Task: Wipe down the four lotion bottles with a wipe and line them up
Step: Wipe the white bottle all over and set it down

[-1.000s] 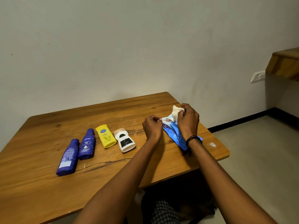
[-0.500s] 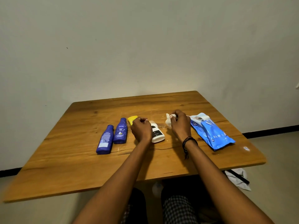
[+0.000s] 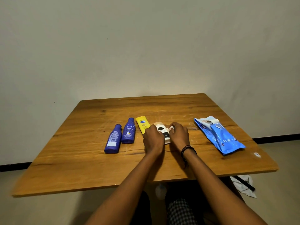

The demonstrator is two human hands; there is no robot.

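The white bottle [image 3: 162, 131] lies on the worktop [image 3: 97, 168], right of the yellow bottle [image 3: 142, 125]. The left hand [image 3: 153, 141] seemingly grips its side; the right hand [image 3: 179, 135] pinches the wipe [image 3: 171, 127] against it. Best approach: steady the bottle, wipe cap-to-base, then roll it over.

Place: I take this for a plain room in a home.
Table: a scratched wooden table [image 3: 81, 168] fills my view from 9 to 3 o'clock.
Wall: off-white painted wall [image 3: 146, 46] at 12 o'clock, lightly marked.
Skirting: a black strip [image 3: 276, 138] runs along the wall's foot.
Floor: pale floor [image 3: 284, 159]; crumpled cloth [image 3: 243, 184] at 4 o'clock.
Toiletries: household lotion bottles [image 3: 129, 132] at 11 o'clock, pack of wipes [image 3: 222, 137] at 2 o'clock.
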